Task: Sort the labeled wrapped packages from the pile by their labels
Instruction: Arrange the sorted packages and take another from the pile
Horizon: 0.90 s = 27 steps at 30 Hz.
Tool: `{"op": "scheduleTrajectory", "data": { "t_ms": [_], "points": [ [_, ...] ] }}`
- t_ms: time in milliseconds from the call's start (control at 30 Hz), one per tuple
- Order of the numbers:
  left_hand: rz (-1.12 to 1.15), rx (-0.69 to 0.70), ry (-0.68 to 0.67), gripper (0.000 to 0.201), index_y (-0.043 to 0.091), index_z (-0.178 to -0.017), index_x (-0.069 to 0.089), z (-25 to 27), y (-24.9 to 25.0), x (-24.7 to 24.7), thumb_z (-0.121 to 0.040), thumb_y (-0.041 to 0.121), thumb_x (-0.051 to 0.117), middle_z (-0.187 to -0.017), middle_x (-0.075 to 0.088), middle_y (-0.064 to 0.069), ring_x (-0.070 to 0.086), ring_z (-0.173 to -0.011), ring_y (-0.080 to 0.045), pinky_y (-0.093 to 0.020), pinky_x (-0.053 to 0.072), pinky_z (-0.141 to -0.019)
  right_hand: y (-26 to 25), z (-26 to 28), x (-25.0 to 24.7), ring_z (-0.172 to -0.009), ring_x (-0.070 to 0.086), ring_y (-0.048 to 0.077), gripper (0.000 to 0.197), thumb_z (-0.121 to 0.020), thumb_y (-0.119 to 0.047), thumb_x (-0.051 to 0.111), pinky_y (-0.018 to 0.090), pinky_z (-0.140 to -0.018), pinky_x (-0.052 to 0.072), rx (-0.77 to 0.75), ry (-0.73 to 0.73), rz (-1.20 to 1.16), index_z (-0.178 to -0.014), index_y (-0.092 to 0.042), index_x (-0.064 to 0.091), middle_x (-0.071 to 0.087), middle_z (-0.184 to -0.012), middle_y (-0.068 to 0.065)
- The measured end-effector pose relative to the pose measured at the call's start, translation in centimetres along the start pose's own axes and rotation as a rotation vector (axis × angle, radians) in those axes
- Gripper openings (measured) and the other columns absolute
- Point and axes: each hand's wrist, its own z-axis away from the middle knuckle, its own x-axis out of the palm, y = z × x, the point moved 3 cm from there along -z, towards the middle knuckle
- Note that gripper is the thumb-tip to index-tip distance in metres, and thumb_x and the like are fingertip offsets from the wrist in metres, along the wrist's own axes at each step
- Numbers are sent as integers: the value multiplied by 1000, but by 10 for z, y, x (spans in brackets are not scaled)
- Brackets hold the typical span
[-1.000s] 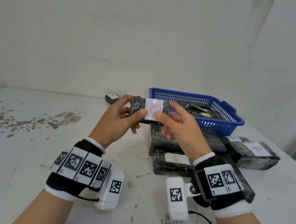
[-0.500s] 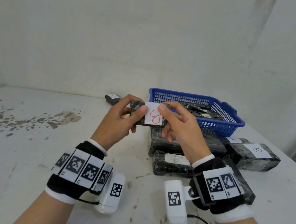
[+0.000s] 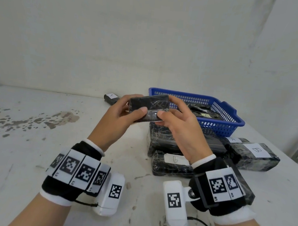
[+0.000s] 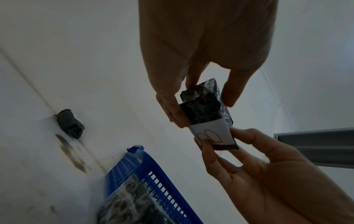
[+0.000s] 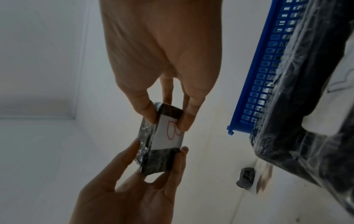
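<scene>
Small black plastic-wrapped package (image 3: pixel 148 106) held up between both hands above white stained surface (image 3: pixel 29 155), in front of blue plastic mesh basket (image 3: pixel 223 118). Head view: left hand (image 3: pixel 120 115) pinching pkg's left end, thumb on near face, fingers curled behind; right hand (image 3: pixel 178 127) pinching right end same way. Label side turned away, only dark wrap visible. Basket holds more dark wrapped pkgs. Below hands, pile of larger black wrapped packages (image 3: pixel 169 142) on surface; white label marked B (image 3: pixel 255 150) on rightmost one, another paper label on nearest one, letter unclear. Lone small wrapped package with white label (image 3: pixel 111 98) far back nr wall, well apart from pile. Marker-tagged black wristbands on both wrists.

Left wrist view: left hand (image 4: pixel 201 53) at top, thumb and fingers clamped on dark end of pkg (image 4: pixel 203 110); right hand (image 4: pixel 268 174) from below, fingertips pinching other end. White paper label w/ red B (image 4: pixel 212 133) facing camera. Basket (image 4: pixel 153 174) lower left, lone pkg (image 4: pixel 70 123) by wall edge.

Right wrist view: right hand (image 5: pixel 162 60) at top, thumb and fingers pinching labelled end of pkg (image 5: pixel 161 159); left hand (image 5: pixel 134 189) gripping lower end. Red B label (image 5: pixel 170 133) showing. Basket (image 5: pixel 268 75) and big wrapped pkg (image 5: pixel 306 121) at right, close to lens.
</scene>
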Motion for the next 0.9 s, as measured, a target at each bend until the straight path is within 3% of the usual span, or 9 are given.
{"op": "scheduleTrajectory", "data": {
  "t_ms": [167, 300, 433, 667, 733, 833, 900],
  "points": [
    [18, 30, -3, 30, 10, -123, 57, 1, 3, 2, -92, 8, 59, -106, 67, 0, 65, -91, -3, -19, 53, -82, -6, 4, 4, -98, 70, 32, 47, -93, -13, 68, 37, -93, 57, -42, -39, 65, -135, -31, 57, 74, -104, 14],
    [-52, 51, -7, 28, 14, -119, 58, 2, 2, 2, -92, 10, 60, -102, 65, 7, 64, -84, 5, -18, 55, -77, -4, 5, 4, -93, 70, 22, 47, -88, -18, 74, 33, -87, 58, -54, -28, 111, -131, -31, 60, 73, -106, 14],
    [-88, 32, -13, 26, 21, -117, 58, 4, 3, 3, -92, 20, 60, -95, 66, 5, 68, -72, -10, -25, 58, -61, -4, 6, 4, -86, 69, 14, 41, -88, -15, 74, 24, -75, 54, -53, -14, 111, -126, -23, 62, 73, -107, 16],
    [-103, 10, 13, 20, 19, -113, 59, 4, 6, 3, -95, 25, 55, -87, 63, -3, 62, -61, -16, -27, 51, -46, -6, 6, 4, -83, 70, 16, 33, -92, -24, 68, 24, -68, 56, -54, 15, 111, -124, -17, 63, 75, -94, 13],
    [-95, 7, 15, 20, 20, -110, 60, 5, 6, 3, -93, 29, 57, -85, 63, -2, 61, -60, -16, -26, 49, -44, -6, 6, 5, -84, 71, 18, 31, -93, -24, 66, 27, -69, 58, -53, 13, 117, -122, -16, 63, 75, -93, 14],
    [-60, -14, 3, 40, 17, -110, 61, 7, 8, 5, -83, 46, 56, -88, 65, -5, 61, -61, -15, -26, 49, -44, -6, 7, 5, -85, 71, 20, 27, -94, -25, 65, 29, -74, 59, -54, 8, 116, -120, -16, 64, 74, -93, 16],
    [-9, -44, 1, 43, 12, -110, 61, 7, 9, 4, -87, 48, 50, -86, 66, -5, 61, -62, -17, -28, 48, -45, -7, 7, 6, -88, 71, 20, 28, -94, -24, 66, 32, -82, 58, -48, -2, 107, -120, -17, 65, 73, -94, 16]
  ]
}}
